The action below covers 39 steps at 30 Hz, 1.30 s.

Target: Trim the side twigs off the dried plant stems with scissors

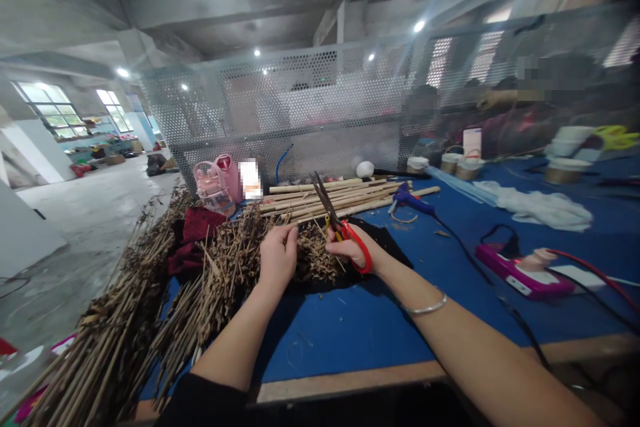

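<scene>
My right hand [355, 250] holds scissors [357, 240] with red handles, their dark blades slightly apart and pointing up and away. Close to its left, my left hand [278, 255] is closed with thumb and fingers pressed together; whatever it pinches is too small to make out. Beneath and between both hands lies a pile of dry brown plant pieces [317, 260] on a black cloth [395, 247]. Bundles of dried stalks [200, 300] lie left of my left hand. Pale wooden sticks [350, 199] lie beyond the scissors.
On the blue table [320, 333] are a blue glue gun [413, 201], a magenta power strip [523, 273], white plastic [545, 207] and cups [467, 168]. A pink bag [220, 183] stands at the back left. Perforated metal panels [300, 113] rise behind.
</scene>
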Motion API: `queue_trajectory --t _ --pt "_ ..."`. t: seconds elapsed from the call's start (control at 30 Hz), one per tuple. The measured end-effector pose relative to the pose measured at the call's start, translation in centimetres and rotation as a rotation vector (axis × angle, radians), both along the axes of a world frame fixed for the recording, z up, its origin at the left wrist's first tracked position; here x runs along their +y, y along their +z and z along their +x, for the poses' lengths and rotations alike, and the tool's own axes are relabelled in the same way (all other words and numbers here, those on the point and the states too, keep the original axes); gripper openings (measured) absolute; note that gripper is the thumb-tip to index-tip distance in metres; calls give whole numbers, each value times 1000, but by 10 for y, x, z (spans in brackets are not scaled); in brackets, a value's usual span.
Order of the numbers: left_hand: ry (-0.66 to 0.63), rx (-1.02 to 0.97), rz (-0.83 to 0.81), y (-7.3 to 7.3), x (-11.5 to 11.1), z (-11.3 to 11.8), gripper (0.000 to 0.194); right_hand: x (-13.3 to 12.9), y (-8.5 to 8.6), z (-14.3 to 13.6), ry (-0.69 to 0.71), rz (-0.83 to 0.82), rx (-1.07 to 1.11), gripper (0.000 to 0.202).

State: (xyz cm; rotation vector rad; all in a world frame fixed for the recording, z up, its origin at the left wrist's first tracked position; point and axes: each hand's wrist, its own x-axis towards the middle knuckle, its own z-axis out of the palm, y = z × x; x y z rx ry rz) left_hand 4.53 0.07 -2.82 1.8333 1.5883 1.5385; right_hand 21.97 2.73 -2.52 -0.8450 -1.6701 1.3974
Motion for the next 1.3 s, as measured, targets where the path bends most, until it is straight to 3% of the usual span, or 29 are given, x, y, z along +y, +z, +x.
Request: queue_trajectory --t 0.13,0.2,0.3,0.43,0.57,0.83,1.03,1.3 --pt "-294 -548 -421 -6 -1 14 41 -6 0 -6 5 127 -132 18" --pt "-387 -733 -454 -8 -1 18 41 -10 -1 -10 51 126 -160 18" --pt "-389 -855 -398 -8 0 18 39 -12 -3 -13 83 122 -201 21" --pt "-336 -841 -340 -5 0 14 38 -7 -2 -9 -93 244 -303 26" --pt "-358 -752 -329 -4 -3 15 35 -4 0 -2 -252 362 -543 31" --pt "-432 -649 -325 -2 -8 18 29 -12 2 -8 -265 465 -640 36" --pt "-404 -611 -313 -3 -8 19 26 -9 0 -7 -267 500 -660 38" --pt "-395 -587 -318 2 -13 21 30 -14 0 -8 -281 422 -694 38"
